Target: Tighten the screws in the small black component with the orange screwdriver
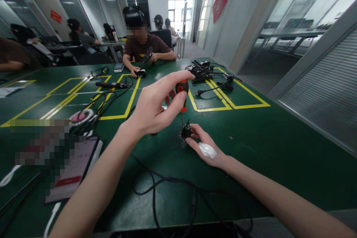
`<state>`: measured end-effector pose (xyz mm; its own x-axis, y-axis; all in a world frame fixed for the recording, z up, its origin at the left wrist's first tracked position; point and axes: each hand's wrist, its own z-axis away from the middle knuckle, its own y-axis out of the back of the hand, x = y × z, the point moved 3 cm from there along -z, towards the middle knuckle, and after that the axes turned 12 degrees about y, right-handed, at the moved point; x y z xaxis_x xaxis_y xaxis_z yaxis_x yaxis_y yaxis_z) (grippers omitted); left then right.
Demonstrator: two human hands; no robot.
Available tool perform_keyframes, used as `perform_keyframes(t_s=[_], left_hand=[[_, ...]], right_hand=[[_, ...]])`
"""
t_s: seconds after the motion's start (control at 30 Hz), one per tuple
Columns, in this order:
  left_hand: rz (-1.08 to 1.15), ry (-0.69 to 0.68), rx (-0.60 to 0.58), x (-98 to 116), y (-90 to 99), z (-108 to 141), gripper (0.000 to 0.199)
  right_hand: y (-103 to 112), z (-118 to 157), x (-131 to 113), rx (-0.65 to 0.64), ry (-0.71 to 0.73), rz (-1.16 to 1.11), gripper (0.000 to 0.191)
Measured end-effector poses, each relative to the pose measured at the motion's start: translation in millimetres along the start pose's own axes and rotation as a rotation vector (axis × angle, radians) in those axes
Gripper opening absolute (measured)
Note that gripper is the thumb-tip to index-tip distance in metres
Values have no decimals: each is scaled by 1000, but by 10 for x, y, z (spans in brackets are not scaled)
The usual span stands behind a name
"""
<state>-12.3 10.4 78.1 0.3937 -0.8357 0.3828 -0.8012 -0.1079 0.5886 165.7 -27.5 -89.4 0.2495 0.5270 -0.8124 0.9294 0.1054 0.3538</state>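
My left hand (164, 100) grips a screwdriver (182, 88) by its black and orange handle, the index finger bent over the top and the thumb along the side. The thin shaft points down to the edge of a small black part (186, 130) with a narrow, pointed top and a metal rim. Around that part the fingers of my right hand (205, 145) are closed, keeping it upright at the tabletop. A white patch (207, 150) lies on the back of the right hand near the thumb. Whether the tip sits in a screw is too small to tell.
On the green table (251, 145), black cables (178, 182) loop in front of me. A phone (75, 167) and a tape roll (81, 116) lie left. A pile of black parts and cords (202, 71) sits behind. Across, a person (147, 46) holds a power tool (147, 55).
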Motion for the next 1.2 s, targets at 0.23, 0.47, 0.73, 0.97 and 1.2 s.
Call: perform_keyframes(t_s=[0.23, 0.47, 0.73, 0.97, 1.2], left_hand=[[7, -4, 94, -1, 18, -18, 20], [1, 7, 68, -39, -30, -18, 9], [92, 52, -47, -21, -32, -4, 25], [10, 53, 15, -54, -44, 9, 39], [25, 55, -30, -40, -47, 7, 42]], right_hand=[[5, 0, 3, 1, -3, 13, 32], [-5, -1, 16, 3, 9, 22, 32], [1, -2, 5, -1, 10, 14, 33], [8, -3, -9, -8, 8, -1, 32], [6, 6, 9, 3, 6, 1, 33]])
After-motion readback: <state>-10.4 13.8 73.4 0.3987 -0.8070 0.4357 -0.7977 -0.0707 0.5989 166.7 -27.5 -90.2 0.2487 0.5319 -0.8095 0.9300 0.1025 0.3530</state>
